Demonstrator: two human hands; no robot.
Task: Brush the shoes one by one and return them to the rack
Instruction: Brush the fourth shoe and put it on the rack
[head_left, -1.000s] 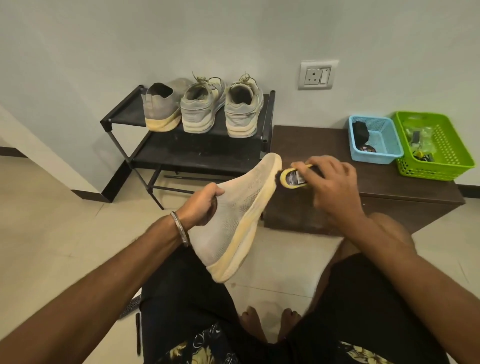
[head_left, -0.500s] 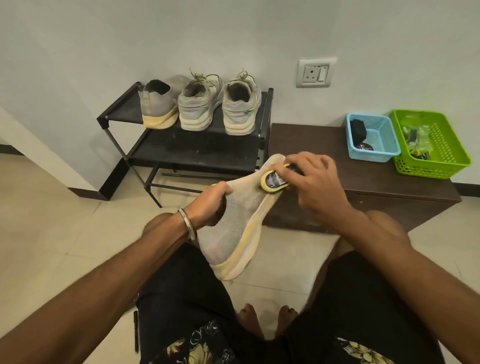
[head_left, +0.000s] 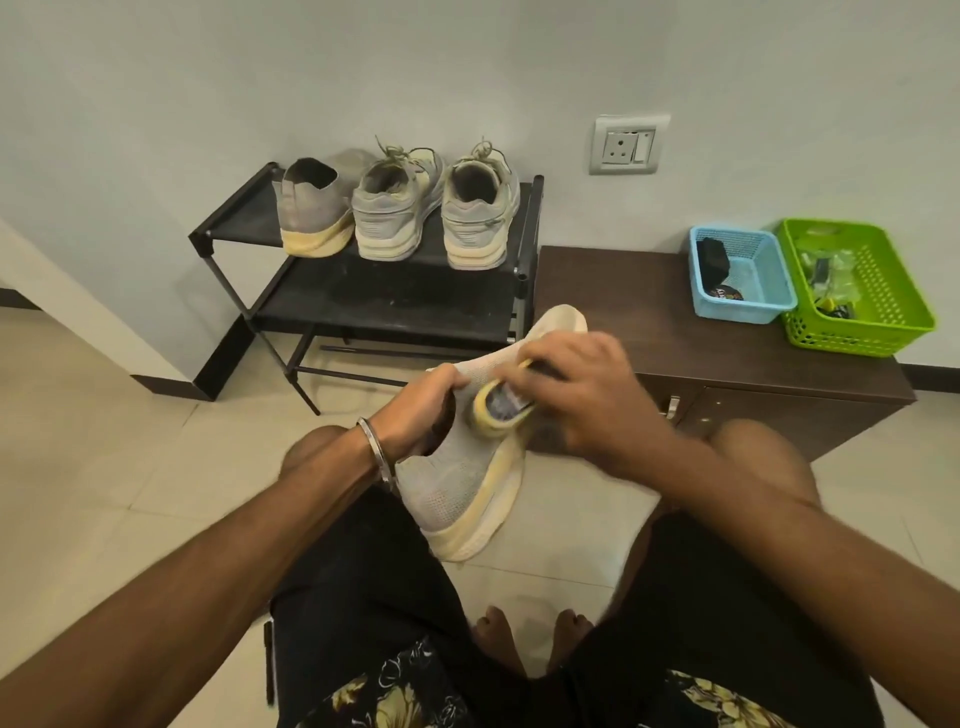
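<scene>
We are sitting before the black shoe rack (head_left: 234, 244), brushing a grey knit slip-on sneaker (head_left: 457, 483) held over our lap with its toe pointing toward the dark wooden cabinet (head_left: 649, 322). Our left hand (head_left: 421, 410) is gripping the sneaker at its collar, the fingers clamped around the opening, while our right hand (head_left: 587, 400) is holding a yellow-backed shoe brush (head_left: 498, 413), its fingers curled over the handle and pressing the bristles against the upper near the middle of the shoe. On the rack's top shelf three shoes are standing heels toward us: the matching slip-on (head_left: 311, 208) at the left and a pair of laced grey trainers (head_left: 436, 208) just beside it. We are judging the job to be in progress, with at least this one shoe yet to go back to the rack; whether the three shelved shoes are already brushed, the view is not telling us. A blue basket (head_left: 748, 306) and a green basket (head_left: 893, 291) are resting side by side on the cabinet's top. Compared with a second ago, the brush is now sitting farther back along the upper, having left the toe, and the sneaker is riding a little lower and closer to us.
</scene>
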